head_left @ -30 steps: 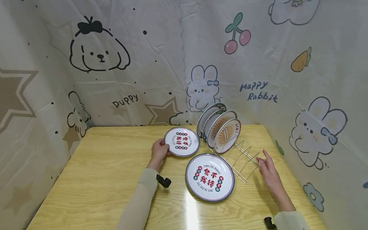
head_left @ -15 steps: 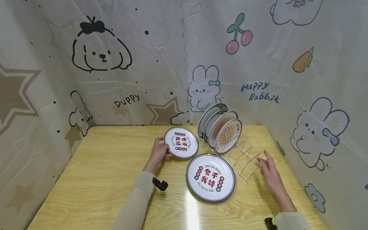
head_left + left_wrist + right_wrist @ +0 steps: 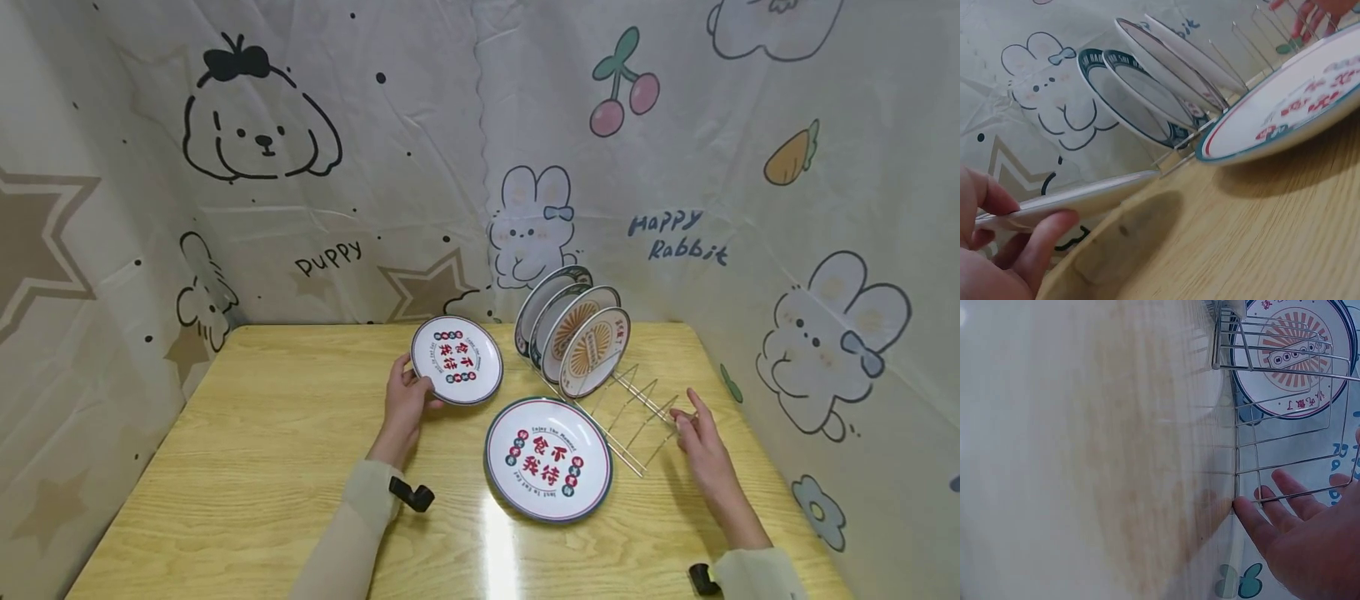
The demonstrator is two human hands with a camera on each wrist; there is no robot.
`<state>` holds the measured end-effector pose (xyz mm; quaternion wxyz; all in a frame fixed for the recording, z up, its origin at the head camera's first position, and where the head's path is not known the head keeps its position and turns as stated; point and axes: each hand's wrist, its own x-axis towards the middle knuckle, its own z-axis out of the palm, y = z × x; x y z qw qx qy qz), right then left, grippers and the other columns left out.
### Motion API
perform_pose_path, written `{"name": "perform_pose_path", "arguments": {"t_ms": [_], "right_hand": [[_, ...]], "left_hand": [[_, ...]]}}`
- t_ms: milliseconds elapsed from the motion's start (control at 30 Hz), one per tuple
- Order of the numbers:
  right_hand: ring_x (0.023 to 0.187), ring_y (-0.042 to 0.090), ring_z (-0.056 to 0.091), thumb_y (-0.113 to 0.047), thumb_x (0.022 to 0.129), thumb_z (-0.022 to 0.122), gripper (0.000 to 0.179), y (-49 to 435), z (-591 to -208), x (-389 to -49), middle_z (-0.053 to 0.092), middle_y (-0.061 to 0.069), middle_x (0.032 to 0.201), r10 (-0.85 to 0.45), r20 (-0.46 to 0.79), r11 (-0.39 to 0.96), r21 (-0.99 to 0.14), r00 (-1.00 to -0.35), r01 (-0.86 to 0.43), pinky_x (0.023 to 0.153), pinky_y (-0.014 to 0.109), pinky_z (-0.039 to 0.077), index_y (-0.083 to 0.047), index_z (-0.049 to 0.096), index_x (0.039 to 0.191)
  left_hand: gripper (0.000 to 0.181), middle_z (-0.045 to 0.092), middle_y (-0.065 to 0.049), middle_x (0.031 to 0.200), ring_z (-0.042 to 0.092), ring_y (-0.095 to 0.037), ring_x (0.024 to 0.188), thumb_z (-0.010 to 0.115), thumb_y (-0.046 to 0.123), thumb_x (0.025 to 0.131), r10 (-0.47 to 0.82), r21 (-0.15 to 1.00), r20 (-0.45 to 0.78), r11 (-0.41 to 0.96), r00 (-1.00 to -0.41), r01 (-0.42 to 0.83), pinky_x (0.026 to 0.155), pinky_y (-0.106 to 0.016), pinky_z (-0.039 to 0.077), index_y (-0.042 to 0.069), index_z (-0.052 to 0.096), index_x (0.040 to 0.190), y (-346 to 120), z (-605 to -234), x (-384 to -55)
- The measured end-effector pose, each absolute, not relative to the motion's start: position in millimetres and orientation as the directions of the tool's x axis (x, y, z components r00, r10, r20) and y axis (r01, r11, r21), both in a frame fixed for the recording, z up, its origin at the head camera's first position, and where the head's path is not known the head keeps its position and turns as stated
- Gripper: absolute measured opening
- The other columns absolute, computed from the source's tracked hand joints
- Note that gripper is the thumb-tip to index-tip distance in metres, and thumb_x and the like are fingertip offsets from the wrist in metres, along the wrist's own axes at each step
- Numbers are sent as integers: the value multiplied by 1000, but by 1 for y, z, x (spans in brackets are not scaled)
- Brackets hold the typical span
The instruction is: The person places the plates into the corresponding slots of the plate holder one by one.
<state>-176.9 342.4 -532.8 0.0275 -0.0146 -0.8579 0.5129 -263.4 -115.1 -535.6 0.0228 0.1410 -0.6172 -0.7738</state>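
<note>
My left hand [image 3: 407, 407] pinches the left rim of a small white plate [image 3: 457, 360] with red and blue lettering. In the left wrist view, the small plate [image 3: 1085, 199] is raised over its shadow, thumb on one face and fingers on the other. A wire plate rack [image 3: 637, 417] stands to the right, with several plates [image 3: 592, 354] upright in its far slots. My right hand [image 3: 703, 437] is at the rack's near right end. In the right wrist view its spread fingers [image 3: 1257, 525] touch the end wire. A larger matching plate [image 3: 549, 460] lies in front of the rack.
The wooden table [image 3: 247, 467] runs back to a patterned curtain [image 3: 420, 167], which also closes off both sides. The rack's plates stand near the back edge. The larger plate's edge lies close beside the rack's left rail.
My left hand has moved the small plate left and slightly up, away from the rack, tilting it a little. The right hand, rack and larger plate stay about where they were.
</note>
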Motion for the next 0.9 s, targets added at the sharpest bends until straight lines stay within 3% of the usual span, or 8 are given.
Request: {"name": "perform_pose_path", "arguments": {"t_ms": [233,400,533,667,767,900], "right_hand": [[138,41,40,-33,115,27,64,341,-532,-178,40,34,155,62,31,478,-878,-998,3,85,-2,38,-10,-2,167],[141,44,39,-35,115,26,65,340,-531,-176,37,34,157,56,25,479,-878,-998,5,86,-2,36,-11,-3,167],[140,39,40,-37,114,25,65,341,-532,-176,38,33,157,58,26,488,-873,-998,6,86,-2,37,-11,-3,167],[127,7,46,-35,115,27,64,342,-533,-177,40,33,156,66,31,493,-870,-997,6,85,-2,38,-10,-1,167],[114,-17,36,-34,115,27,64,343,-534,-178,40,34,155,70,30,488,-873,-997,8,85,-3,38,-10,0,167],[110,-22,33,-33,115,27,63,343,-535,-179,40,34,155,71,31,489,-872,-997,8,84,-3,38,-9,0,167]], "left_hand": [[88,52,-16,131,65,-23,94,55,-14,81,-231,935,-114,-354,-966,-26,62,-26,64,26,35,157,-113,-526,-247],[94,49,-13,139,63,-26,106,57,-18,82,-202,905,-20,-420,-979,68,65,-28,64,31,32,157,-109,-515,-230],[96,45,-12,144,61,-27,114,58,-21,84,-156,889,51,-444,-986,116,69,-28,65,32,29,159,-105,-507,-218],[98,41,-10,146,57,-26,120,60,-22,85,-111,879,98,-456,-989,138,75,-27,65,29,25,160,-100,-502,-208],[99,38,-9,149,51,-25,126,65,-21,85,-86,883,133,-442,-987,157,79,-28,65,27,22,161,-95,-498,-203],[98,37,-8,150,47,-29,132,69,-17,86,-62,886,186,-421,-981,195,83,-30,65,26,23,161,-91,-497,-200]]}}
